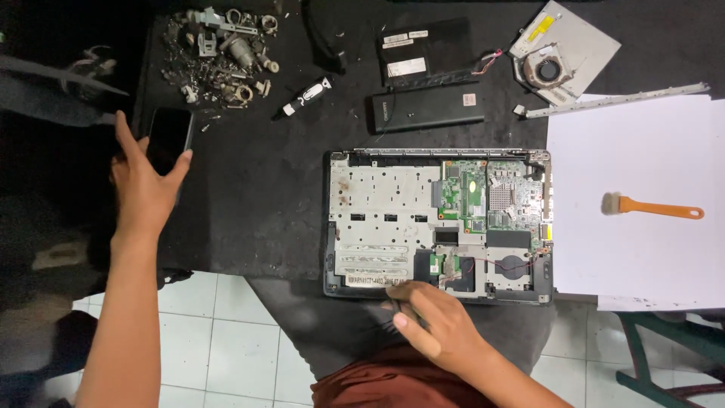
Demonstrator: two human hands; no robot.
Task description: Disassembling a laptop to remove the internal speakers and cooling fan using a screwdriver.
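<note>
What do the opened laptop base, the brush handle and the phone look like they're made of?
Laptop base: probably stamped metal plate, dull grey and scuffed, inside a dark plastic rim. Brush handle: likely plastic, uniformly bright orange and smooth. Phone: glossy black front, apparently glass, under the left hand.

Black phone; orange-handled brush; green circuit board.

Lying on the black mat are one opened laptop, one phone, two black batteries, one fan unit, one brush, one white sheet and one scrap pile.
</note>
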